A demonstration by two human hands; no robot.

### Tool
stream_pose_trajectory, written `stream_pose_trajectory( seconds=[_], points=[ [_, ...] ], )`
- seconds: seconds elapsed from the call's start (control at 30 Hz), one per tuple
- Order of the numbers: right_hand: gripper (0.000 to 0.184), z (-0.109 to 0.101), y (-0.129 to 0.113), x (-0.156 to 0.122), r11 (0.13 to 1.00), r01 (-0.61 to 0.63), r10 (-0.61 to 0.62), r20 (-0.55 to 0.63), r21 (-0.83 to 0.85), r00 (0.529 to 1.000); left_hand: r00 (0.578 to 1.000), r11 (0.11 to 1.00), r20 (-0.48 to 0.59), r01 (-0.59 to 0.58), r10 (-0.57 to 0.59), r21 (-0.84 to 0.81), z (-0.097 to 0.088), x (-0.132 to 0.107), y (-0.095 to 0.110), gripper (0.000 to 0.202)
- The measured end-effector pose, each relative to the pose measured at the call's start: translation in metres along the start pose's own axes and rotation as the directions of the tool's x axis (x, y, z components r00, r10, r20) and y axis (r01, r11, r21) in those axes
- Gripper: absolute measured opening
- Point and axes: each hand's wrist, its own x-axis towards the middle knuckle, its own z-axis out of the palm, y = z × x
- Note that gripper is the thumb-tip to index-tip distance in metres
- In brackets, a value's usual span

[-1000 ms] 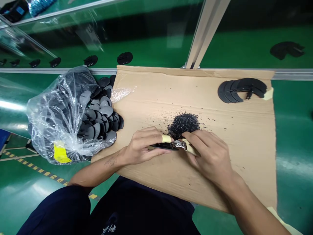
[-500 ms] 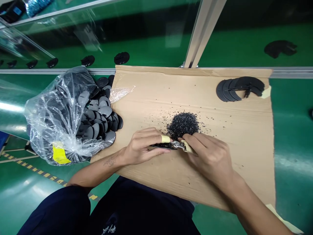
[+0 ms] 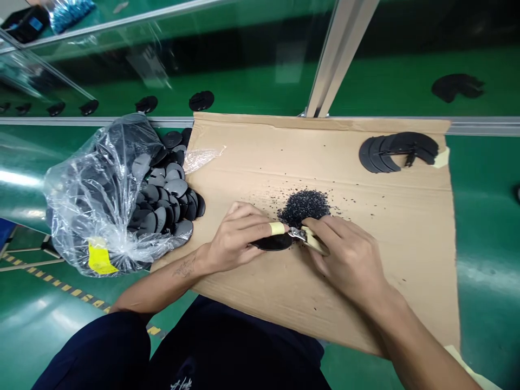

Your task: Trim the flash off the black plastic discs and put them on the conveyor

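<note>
1. Nearest, the person's dark clothing (image 3: 227, 346) fills the bottom edge; a white mark on it is cut off and unreadable.
2. The left hand (image 3: 241, 238) pinches a black disc (image 3: 274, 243) by its edge between thumb and fingers, just above the cardboard (image 3: 252, 135), probably to steady it with the rim facing the tool. The palm side is hidden. Pale tape (image 3: 277, 228) wraps one finger, perhaps as padding.
3. The right hand (image 3: 349, 254) curls around the pale grips of small pliers (image 3: 298, 233), whose metal head points at the disc. Whether the tips are biting the edge is too small to tell, and the fingers cover most of the grips.
4. Just beyond the hands lies a pile of black bits (image 3: 307, 205), its near side partly covered by them.
5. To the left, a clear bag (image 3: 93, 189) spills a heap of discs (image 3: 162, 203), seemingly kept within easy reach; creases blur its contents.
6. At the far right of the cardboard, notched black pieces (image 3: 379, 155) overlap, apparently set apart from the loose ones.
7. Farthest, past a metal post (image 3: 343, 54), dark shapes may be reflections; I cannot tell.
</note>
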Motion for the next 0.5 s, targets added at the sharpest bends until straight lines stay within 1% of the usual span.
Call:
stream_pose_trajectory(
  seconds=[0.07,0.13,0.23,0.3,0.37,0.4,0.43,0.5],
  points=[
    [0.016,0.000,-0.001,0.001,0.982,-0.044,0.038,0.036,0.182,0.999,0.999,0.999,-0.033,0.024,-0.026,-0.041,-0.001,0.000,0.000,0.021],
    [0.016,0.000,-0.004,0.002,0.936,-0.073,0.056,0.060,0.344,0.997,0.998,0.993,-0.057,0.020,-0.027,-0.116,0.000,0.000,0.001,0.022],
    [0.018,0.000,-0.010,0.005,0.871,-0.089,0.065,0.065,0.484,0.996,0.994,0.969,-0.104,0.001,-0.027,-0.246,0.001,0.001,0.005,0.022],
    [0.012,0.000,-0.012,0.005,0.844,-0.081,0.058,0.061,0.531,0.996,0.992,0.955,-0.123,-0.002,-0.036,-0.295,0.002,0.001,0.007,0.022],
    [0.007,0.000,-0.012,0.005,0.856,-0.045,0.034,0.030,0.515,0.999,0.992,0.954,-0.127,-0.016,-0.023,-0.299,0.002,0.002,0.007,0.021],
    [0.008,0.000,-0.011,0.004,0.883,-0.009,0.012,-0.002,0.469,1.000,0.992,0.961,-0.123,-0.025,-0.010,-0.274,0.002,0.002,0.007,0.018],
    [0.010,-0.001,-0.011,0.003,0.919,0.035,-0.020,-0.041,0.394,0.999,0.993,0.973,-0.116,-0.038,0.011,-0.229,0.002,0.002,0.006,0.016],
    [0.011,-0.001,-0.011,0.002,0.973,0.130,-0.110,-0.115,0.189,0.987,0.996,0.995,-0.076,-0.058,0.052,-0.075,0.003,0.002,0.004,0.011]
  ],
)
